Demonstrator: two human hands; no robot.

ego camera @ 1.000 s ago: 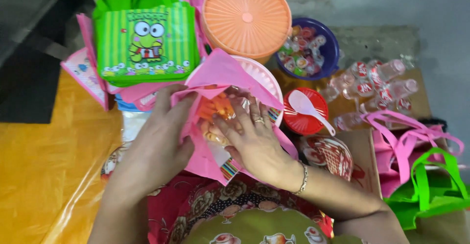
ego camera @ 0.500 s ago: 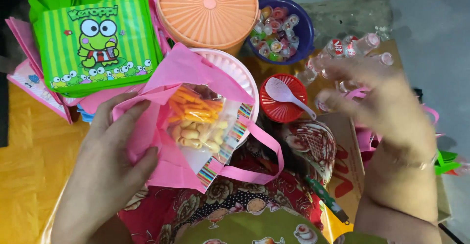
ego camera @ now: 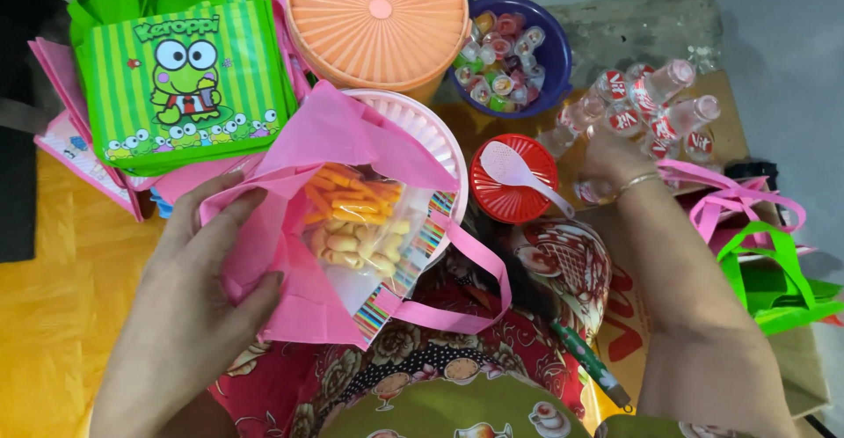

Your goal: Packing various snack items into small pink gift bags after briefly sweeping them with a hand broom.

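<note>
My left hand [ego camera: 189, 315] grips the left edge of a pink tote bag [ego camera: 330, 135] and holds its mouth open. Inside lies a clear packet of orange and pale snack sticks [ego camera: 360, 222]. The bag rests on my lap over a pink ribbed lid [ego camera: 432, 132]. My right hand [ego camera: 613, 152], with a bracelet at the wrist, reaches to the upper right into a cluster of small clear water bottles [ego camera: 659, 108]. Its fingers lie among the bottles and are mostly hidden, so I cannot make out whether they grip one.
An orange lidded tub [ego camera: 378, 16] stands at the top, beside a purple bowl of jelly cups [ego camera: 538, 51]. A red round container with a white spoon [ego camera: 514, 178] sits in the middle. Green frog-print bags [ego camera: 185, 77] lie at the left, pink and green bags [ego camera: 756, 253] at the right.
My right hand left the pink bag and moved up and right to the bottles. The left hand still holds the bag, whose opening now shows the snack packet.
</note>
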